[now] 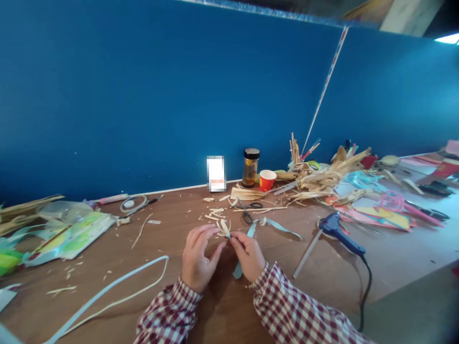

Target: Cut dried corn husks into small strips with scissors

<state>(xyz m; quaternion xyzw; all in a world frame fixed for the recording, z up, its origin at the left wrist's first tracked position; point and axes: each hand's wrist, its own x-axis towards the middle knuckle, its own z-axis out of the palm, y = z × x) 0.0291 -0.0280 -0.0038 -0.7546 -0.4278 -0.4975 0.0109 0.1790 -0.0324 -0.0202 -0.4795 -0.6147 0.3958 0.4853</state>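
Observation:
My left hand point(197, 258) and my right hand point(249, 255) meet over the brown table point(150, 267), both in red-and-white checked sleeves. Together they pinch a small bundle of pale straw strips point(224, 228) between their fingertips. A light blue ribbon point(251, 231) runs from the bundle down under my right hand and away to the right across the table. Black scissors point(248, 212) lie just behind the hands among straw scraps point(215, 212).
A blue glue gun point(339, 231) with a black cord lies to the right. A long pale blue strip point(111, 286) curves at the left. A red cup point(267, 180), a jar point(250, 167) and a heap of dried husks point(322, 179) stand at the back by the blue wall. Coloured paper lies at both sides.

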